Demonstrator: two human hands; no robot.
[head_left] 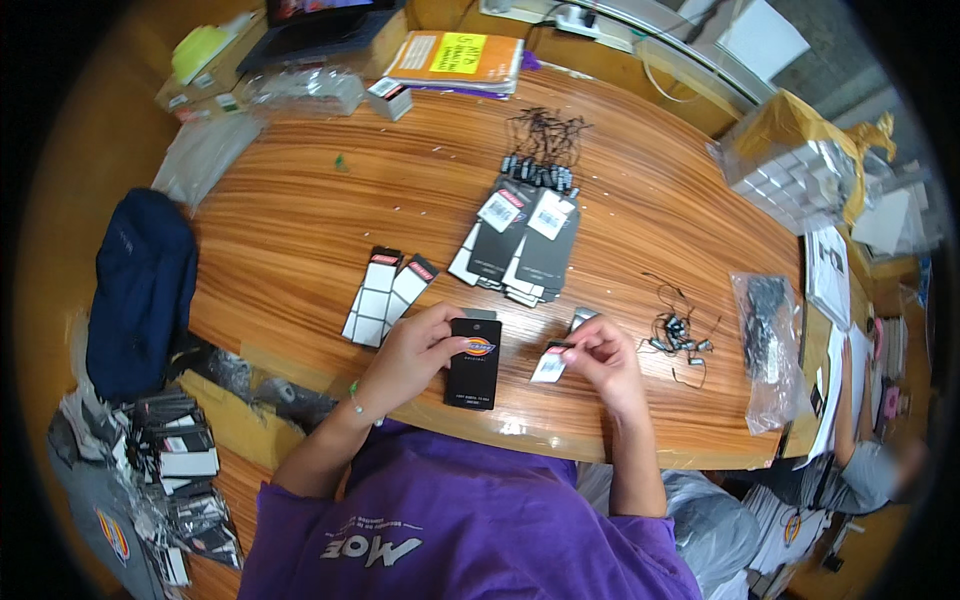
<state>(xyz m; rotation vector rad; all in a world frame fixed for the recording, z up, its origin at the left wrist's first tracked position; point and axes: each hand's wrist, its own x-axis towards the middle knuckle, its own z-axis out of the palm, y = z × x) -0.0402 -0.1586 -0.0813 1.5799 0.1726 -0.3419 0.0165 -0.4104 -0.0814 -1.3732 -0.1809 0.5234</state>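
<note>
My left hand (425,345) is closed on a black hang tag (473,385) with a small coloured emblem, its thumb on the tag's face near the table's front edge. To its right, the thumb and fingers of my right hand (605,362) pinch a small white barcode label (549,366) with a dark and red top. Two strips of white labels (378,297) lie just beyond my left hand. Farther off sits a fanned pile of dark hang tags (520,235), some bearing white barcode stickers, with black strings (548,132) spread behind it.
Loose black strings with small clips (678,335) lie right of my right hand, near a clear plastic bag (768,350). Orange-covered papers (455,62) and a small box (390,98) stand at the back. Bundled tags (185,470) lie lower left. Another person's arm (848,395) shows at far right.
</note>
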